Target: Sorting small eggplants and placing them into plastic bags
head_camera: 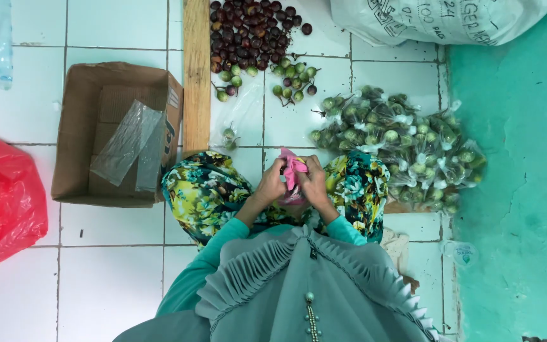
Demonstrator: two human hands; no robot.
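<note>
My left hand (271, 183) and right hand (314, 182) both grasp the pink bag (293, 170), held upright between them above my lap, equally near to each.

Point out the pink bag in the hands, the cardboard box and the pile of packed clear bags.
pink bag (293, 172), head view, on its upper folded part between both hands.
cardboard box (77, 136), head view, on its inner left wall.
pile of packed clear bags (406, 142), head view, on the pile's middle.

Home produce-packing floor: white tiles (115, 278), bagged eggplants (406, 152), cardboard box (80, 126).
</note>
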